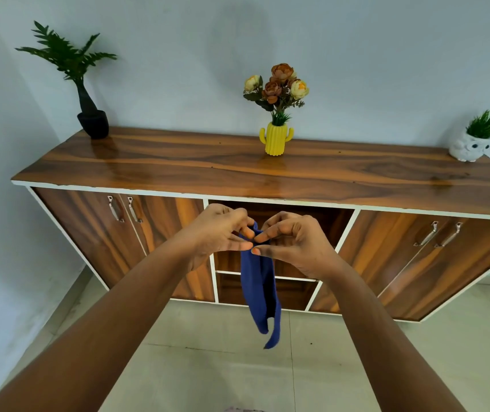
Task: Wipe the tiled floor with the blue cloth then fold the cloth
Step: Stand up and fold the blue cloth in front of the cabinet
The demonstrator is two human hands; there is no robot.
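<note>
Okay, both hands up at chest height, my left hand (223, 233) and my right hand (291, 242) pinching the top edge of the blue cloth (258, 286), fingertips nearly touching each other. Cloth hangs bunched, lower tips loose above the tiled floor (208, 367), touching nothing. Wooden cabinet (238, 168) just ahead; open floor below and to both sides.

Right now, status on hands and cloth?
Left hand and right hand both pinch the blue cloth at its top edge. Cloth hangs in the air, clear of the tiled floor. Nothing in the way; cabinet behind.
</note>
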